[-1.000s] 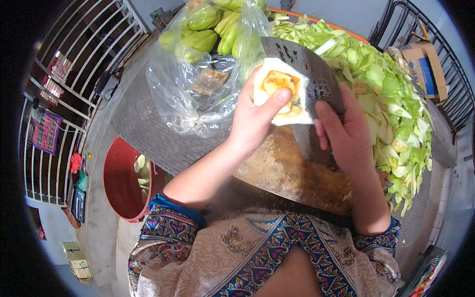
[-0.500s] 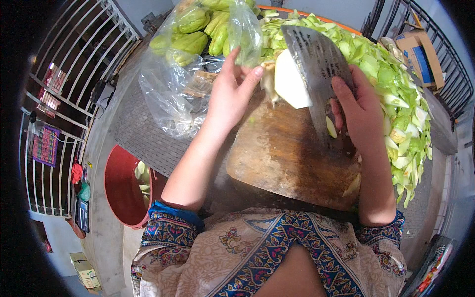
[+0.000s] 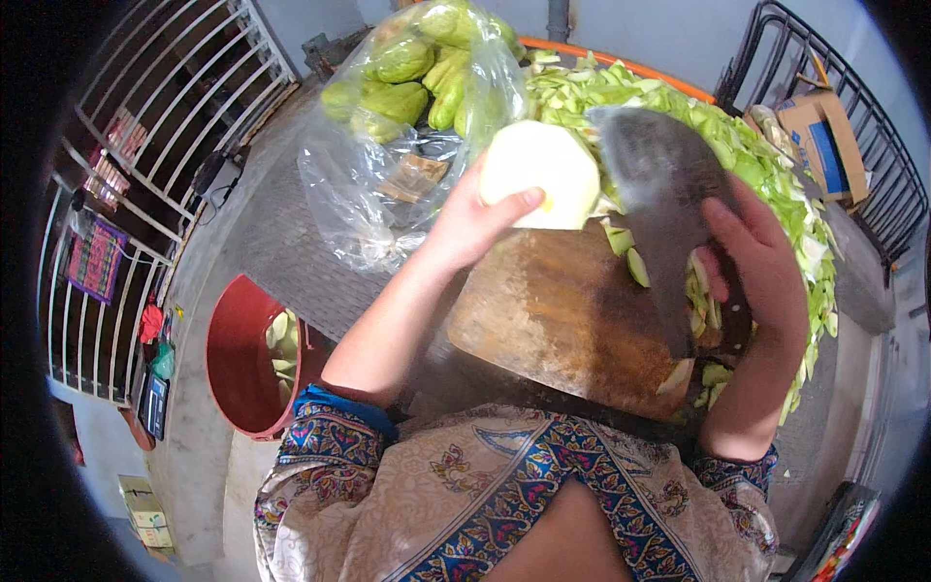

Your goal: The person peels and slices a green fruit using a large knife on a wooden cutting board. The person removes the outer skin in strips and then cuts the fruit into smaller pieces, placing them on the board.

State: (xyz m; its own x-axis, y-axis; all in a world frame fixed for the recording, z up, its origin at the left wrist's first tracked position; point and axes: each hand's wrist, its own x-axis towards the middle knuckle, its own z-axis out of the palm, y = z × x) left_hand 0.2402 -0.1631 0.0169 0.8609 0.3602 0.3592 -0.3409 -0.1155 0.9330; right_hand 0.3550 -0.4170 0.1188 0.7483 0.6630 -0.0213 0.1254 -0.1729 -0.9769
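My left hand [image 3: 495,215] is closed on a peeled white vegetable [image 3: 543,175], thumb across its front. The piece has a wide, pale, flat-looking face with a small yellow spot near the thumb. To its right, my right hand [image 3: 761,257] grips a large knife [image 3: 659,184] with a broad, dark, curved blade. The blade stands tilted, apart from the vegetable. Both are above a worn wooden cutting board [image 3: 543,301]. Small green-edged offcuts [image 3: 636,267] lie by the blade on the board.
A big heap of green peelings [image 3: 815,242] spreads along the right and far side. A clear plastic bag [image 3: 359,204] holds several green chayotes [image 3: 402,63] at the far left. A red bucket [image 3: 228,359] with pale pieces stands at lower left. A cardboard box [image 3: 810,126] sits far right.
My left hand, open before, has closed on the white vegetable, which was beside the blade. Vegetable and blade are now apart; the knife has shifted right and slightly down.
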